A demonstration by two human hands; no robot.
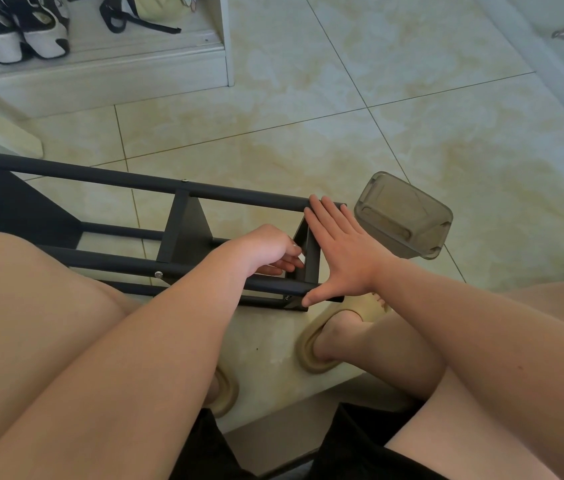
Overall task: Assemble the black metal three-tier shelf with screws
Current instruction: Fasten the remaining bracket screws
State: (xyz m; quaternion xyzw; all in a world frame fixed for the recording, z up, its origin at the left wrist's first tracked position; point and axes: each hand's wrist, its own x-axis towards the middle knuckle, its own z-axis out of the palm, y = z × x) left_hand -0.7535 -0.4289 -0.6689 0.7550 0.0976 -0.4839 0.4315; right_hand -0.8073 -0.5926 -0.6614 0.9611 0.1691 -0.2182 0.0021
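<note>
The black metal shelf (183, 233) lies on its side on the tiled floor (308, 133), its long axis running left to right in front of the person's knees. At its right end, the right hand (339, 251) presses flat, fingers straight, on the outer face of the end panel (312, 261), spanning both posts. The left hand (266, 247) reaches between the posts to the panel's inner face, fingers curled. Whether they pinch a screw cannot be told. Any fastening there likely falls to the left hand, the nearer one.

Nothing you can actually read in this one, honestly. The bag (150, 8) at the upper left of the frame has some coloured print, maybe a cartoon, but it's cropped off.
</note>
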